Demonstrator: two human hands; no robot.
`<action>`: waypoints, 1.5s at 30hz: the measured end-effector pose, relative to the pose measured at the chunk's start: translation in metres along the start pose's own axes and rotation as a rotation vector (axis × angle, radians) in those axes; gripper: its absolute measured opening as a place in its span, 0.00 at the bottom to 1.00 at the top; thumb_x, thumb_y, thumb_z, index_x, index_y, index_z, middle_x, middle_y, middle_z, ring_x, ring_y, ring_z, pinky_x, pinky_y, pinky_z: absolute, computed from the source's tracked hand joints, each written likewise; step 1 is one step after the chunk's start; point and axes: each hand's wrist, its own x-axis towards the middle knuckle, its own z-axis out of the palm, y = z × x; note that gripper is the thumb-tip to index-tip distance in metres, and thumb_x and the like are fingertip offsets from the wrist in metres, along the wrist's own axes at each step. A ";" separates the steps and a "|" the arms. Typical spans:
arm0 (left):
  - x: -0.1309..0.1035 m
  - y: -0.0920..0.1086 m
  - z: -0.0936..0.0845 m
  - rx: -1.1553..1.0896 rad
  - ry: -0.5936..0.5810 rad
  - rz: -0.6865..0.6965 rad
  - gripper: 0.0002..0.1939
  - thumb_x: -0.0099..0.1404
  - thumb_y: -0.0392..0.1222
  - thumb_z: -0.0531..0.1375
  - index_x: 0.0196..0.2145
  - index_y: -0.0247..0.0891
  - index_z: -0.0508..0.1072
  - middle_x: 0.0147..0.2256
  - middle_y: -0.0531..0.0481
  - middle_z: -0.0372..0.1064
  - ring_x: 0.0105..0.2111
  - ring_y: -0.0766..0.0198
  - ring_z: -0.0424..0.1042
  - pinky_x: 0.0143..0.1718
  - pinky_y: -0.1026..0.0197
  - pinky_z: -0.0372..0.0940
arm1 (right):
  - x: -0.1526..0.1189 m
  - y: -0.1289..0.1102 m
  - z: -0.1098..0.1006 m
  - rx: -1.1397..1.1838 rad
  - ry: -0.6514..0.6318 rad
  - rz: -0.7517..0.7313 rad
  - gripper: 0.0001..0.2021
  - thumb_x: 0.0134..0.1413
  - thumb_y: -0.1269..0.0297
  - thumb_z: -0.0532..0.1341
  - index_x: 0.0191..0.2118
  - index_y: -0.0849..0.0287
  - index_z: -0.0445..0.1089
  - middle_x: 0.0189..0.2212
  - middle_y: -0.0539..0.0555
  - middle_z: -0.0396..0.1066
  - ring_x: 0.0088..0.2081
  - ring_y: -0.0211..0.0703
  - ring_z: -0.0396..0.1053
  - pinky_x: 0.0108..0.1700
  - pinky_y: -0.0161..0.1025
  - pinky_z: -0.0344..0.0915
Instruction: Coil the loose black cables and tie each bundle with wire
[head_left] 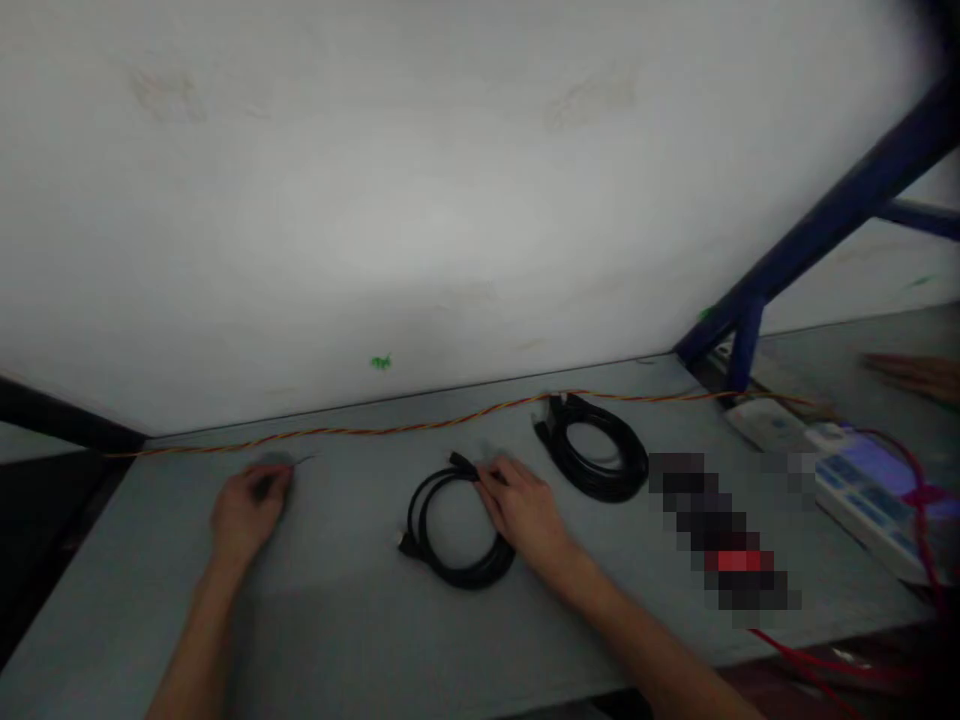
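Note:
My left hand (251, 505) is at the left of the grey table, its fingers pinched on a short thin wire (304, 459) whose end sticks out to the right. My right hand (525, 505) closes its fingers on the upper right side of a coiled black cable (457, 578) near the middle. One plug of this cable points up beside my fingertips; the other lies at the coil's left side. A second coiled black cable (600, 480) lies further right and back, apart from my right hand.
A twisted orange wire (390, 430) runs along the table's back below the white wall (420, 200). Blue metal bars (817, 225) slope at the right, above white power strips (862, 500) and a red cable (795, 655). Another person's hand (919, 375) shows at the far right. One area is pixelated.

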 end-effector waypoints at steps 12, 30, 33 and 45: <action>-0.034 0.199 0.078 -0.164 -0.265 0.824 0.12 0.69 0.31 0.59 0.42 0.43 0.82 0.39 0.48 0.80 0.43 0.55 0.75 0.51 0.49 0.68 | -0.005 0.000 0.007 0.048 0.067 -0.011 0.16 0.74 0.60 0.55 0.55 0.61 0.75 0.41 0.59 0.74 0.41 0.48 0.72 0.46 0.44 0.71; -0.029 0.186 0.078 -0.217 -0.411 0.973 0.28 0.69 0.37 0.61 0.66 0.44 0.68 0.56 0.44 0.74 0.56 0.55 0.72 0.61 0.48 0.66 | -0.005 -0.005 0.011 0.050 0.079 0.126 0.17 0.74 0.67 0.51 0.59 0.63 0.72 0.39 0.60 0.72 0.40 0.48 0.72 0.45 0.42 0.71; -0.029 0.187 0.081 -0.185 -0.369 0.975 0.21 0.69 0.35 0.60 0.58 0.46 0.75 0.49 0.44 0.75 0.51 0.54 0.73 0.56 0.47 0.68 | -0.005 -0.005 0.012 0.052 0.095 0.134 0.20 0.75 0.65 0.50 0.63 0.65 0.68 0.40 0.61 0.72 0.41 0.50 0.72 0.45 0.44 0.72; -0.035 0.182 0.092 -0.167 -0.319 0.942 0.12 0.74 0.40 0.59 0.52 0.44 0.79 0.45 0.46 0.78 0.47 0.57 0.74 0.54 0.50 0.70 | -0.007 0.003 0.010 0.340 0.265 0.217 0.17 0.75 0.62 0.53 0.48 0.60 0.79 0.34 0.57 0.75 0.35 0.45 0.74 0.42 0.39 0.72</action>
